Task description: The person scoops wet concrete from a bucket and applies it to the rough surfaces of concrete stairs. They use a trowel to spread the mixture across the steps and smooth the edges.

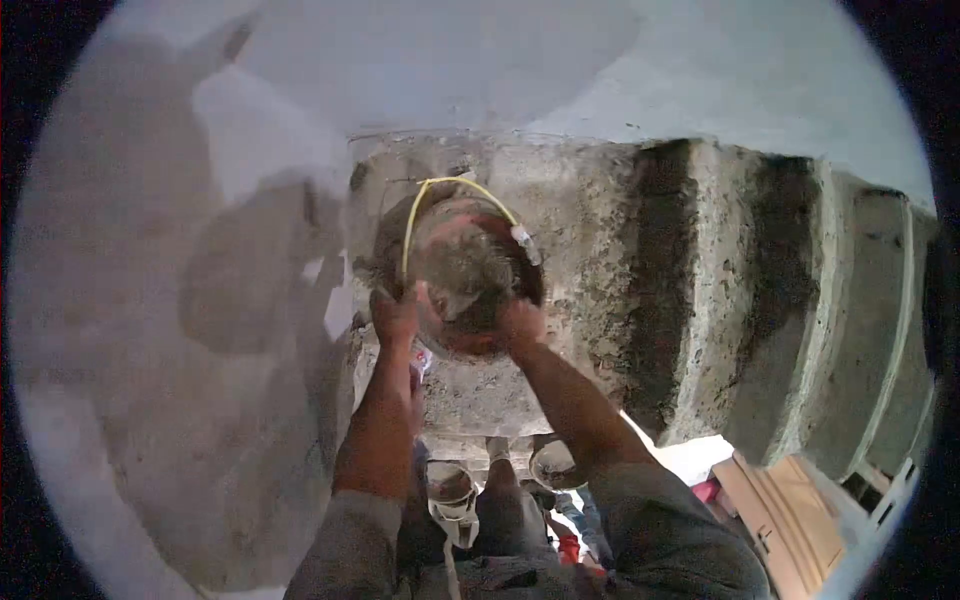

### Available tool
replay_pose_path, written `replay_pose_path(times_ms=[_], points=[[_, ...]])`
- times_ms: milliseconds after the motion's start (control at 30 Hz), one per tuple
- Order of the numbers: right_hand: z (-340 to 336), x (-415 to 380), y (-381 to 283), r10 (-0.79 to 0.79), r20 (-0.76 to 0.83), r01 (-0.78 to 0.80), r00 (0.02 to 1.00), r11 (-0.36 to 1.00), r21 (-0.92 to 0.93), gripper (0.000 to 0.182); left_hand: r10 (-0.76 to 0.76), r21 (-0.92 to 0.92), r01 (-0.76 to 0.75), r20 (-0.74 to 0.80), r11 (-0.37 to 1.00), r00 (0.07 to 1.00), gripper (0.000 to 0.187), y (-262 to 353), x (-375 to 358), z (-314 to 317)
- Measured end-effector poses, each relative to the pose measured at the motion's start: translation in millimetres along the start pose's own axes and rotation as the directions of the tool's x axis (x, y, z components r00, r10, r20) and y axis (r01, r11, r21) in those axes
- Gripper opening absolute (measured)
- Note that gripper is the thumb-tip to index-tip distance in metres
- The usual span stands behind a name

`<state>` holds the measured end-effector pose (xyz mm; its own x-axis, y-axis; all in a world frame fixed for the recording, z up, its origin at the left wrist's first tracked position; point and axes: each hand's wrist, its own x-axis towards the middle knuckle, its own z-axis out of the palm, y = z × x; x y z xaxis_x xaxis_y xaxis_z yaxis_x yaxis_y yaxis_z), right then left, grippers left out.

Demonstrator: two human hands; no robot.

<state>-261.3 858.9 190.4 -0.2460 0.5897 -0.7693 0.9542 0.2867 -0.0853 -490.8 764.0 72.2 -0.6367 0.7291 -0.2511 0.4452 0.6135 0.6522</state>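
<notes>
A round, dark basin with a grey, lumpy mix inside sits on a rough concrete step. My left hand is closed on the basin's near left rim. On the near right rim, my right hand is closed too. A yellow cord arcs over the far side of the basin, with a small whitish piece at its right end. Motion blurs the basin and both hands.
Concrete stairs run off to the right. Plastered walls stand at the left and far side. Below are two buckets, parts of a person in red and a brown wooden door.
</notes>
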Motion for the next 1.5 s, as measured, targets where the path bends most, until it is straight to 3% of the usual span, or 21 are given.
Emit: replay_pose_path(times_ms=[67,167,233,300,433,633,700,733,800,900,1000,1033,1100,1167,1200,1267,1333,1367,1433,1467,1500], points=[[35.2,17.8,-6.7,0.050,0.098,-0.062,0.994,0.991,0.121,0.035,0.059,-0.112,-0.046,0.122,0.993,0.991,0.064,-49.6,18.4,29.8],[35.9,19.7,7.2,0.004,0.100,-0.029,0.995,0.967,0.255,0.046,-0.256,-0.331,0.344,0.283,0.879,0.925,0.063,57.2,-3.8,-8.5],[-13.5,-17.8,18.7,-0.018,0.054,-0.013,0.998,0.857,0.515,0.050,-0.229,-0.232,0.315,0.335,0.920,0.914,0.061,54.5,9.8,-7.2],[-2.9,-36.1,33.1,0.057,-0.075,-0.003,0.996,0.813,0.582,0.049,-0.185,0.129,0.150,0.324,0.980,0.928,0.056,105.3,-4.3,-29.4],[44.4,-62.4,74.6,0.044,-0.315,0.133,0.948,0.844,0.519,0.048,-0.030,0.182,-0.033,0.333,0.983,0.943,0.053,96.2,-13.0,-14.4],[42.7,-114.2,99.3,0.223,-0.219,-0.054,0.950,0.808,0.586,0.041,-0.165,0.213,0.109,0.268,0.971,0.949,0.046,136.4,-42.4,-13.1],[32.7,-131.3,100.3,0.281,-0.193,-0.130,0.940,0.819,0.559,0.038,-0.039,-0.193,0.130,0.416,0.973,0.909,0.041,121.2,-53.4,-5.6],[29.2,-137.9,98.6,0.331,-0.169,-0.198,0.928,0.827,0.526,0.035,-0.051,-0.176,0.133,0.407,0.975,0.912,0.041,117.8,-60.2,-4.0],[51.4,-138.7,111.3,0.256,-0.307,-0.054,0.917,0.841,0.539,0.036,-0.185,-0.183,0.333,0.550,0.925,0.815,0.036,120.4,-71.9,0.5],[41.6,-169.6,117.6,0.301,-0.309,-0.074,0.902,0.814,0.576,0.035,-0.246,-0.154,0.356,0.476,0.922,0.845,0.034,153.5,-99.5,-4.0],[38.4,-204.5,133.8,0.293,-0.434,-0.041,0.852,0.864,0.503,0.032,-0.193,-0.323,0.362,0.451,0.874,0.871,0.041,108.0,-102.8,25.7],[34.2,-212.5,138.6,0.282,-0.355,-0.069,0.891,0.859,0.508,0.031,-0.074,-0.418,0.237,0.370,0.877,0.926,0.044,133.5,-122.3,6.9],[24.7,-231.7,151.2,0.289,-0.293,-0.099,0.912,0.845,0.525,0.031,-0.202,-0.273,0.365,0.482,0.890,0.852,0.041,126.6,-131.9,-1.9],[12.0,-254.3,159.3,0.122,-0.280,0.058,0.952,0.829,0.557,0.029,-0.174,-0.207,0.336,0.552,0.919,0.816,0.043,100.0,-146.9,-0.7],[12.1,-258.2,168.4,0.130,-0.296,0.063,0.946,0.824,0.563,0.029,-0.174,-0.340,0.381,0.507,0.860,0.844,0.045,94.6,-161.3,2.8],[26.0,-265.3,190.6,-0.088,-0.410,0.339,0.908,0.730,0.594,0.027,-0.175,-0.462,0.401,0.456,0.791,0.872,0.048,55.0,-187.2,12.5],[35.8,-268.6,218.9,-0.085,-0.449,0.357,0.890,0.744,0.566,0.030,-0.055,-0.672,0.336,0.404,0.660,0.913,0.050,7.0,-201.9,21.3],[30.9,-270.0,242.4,-0.111,-0.326,0.300,0.939,0.731,0.613,0.031,-0.013,-0.735,0.306,0.375,0.605,0.927,0.050,-2.1,-210.3,17.6],[16.2,-290.3,297.4,0.087,-0.148,0.046,0.985,0.697,0.715,0.033,-0.256,-0.234,0.400,0.473,0.886,0.843,0.054,9.5,-232.2,-11.9],[8.5,-300.8,324.7,0.184,-0.055,-0.082,0.981,0.660,0.747,0.035,-0.253,-0.234,0.389,0.458,0.891,0.853,0.054,10.6,-246.3,-18.4],[41.2,-299.8,368.7,0.183,-0.253,0.075,0.950,0.652,0.754,0.027,-0.217,-0.292,0.400,0.502,0.869,0.838,0.053,11.2,-264.5,-25.0]])
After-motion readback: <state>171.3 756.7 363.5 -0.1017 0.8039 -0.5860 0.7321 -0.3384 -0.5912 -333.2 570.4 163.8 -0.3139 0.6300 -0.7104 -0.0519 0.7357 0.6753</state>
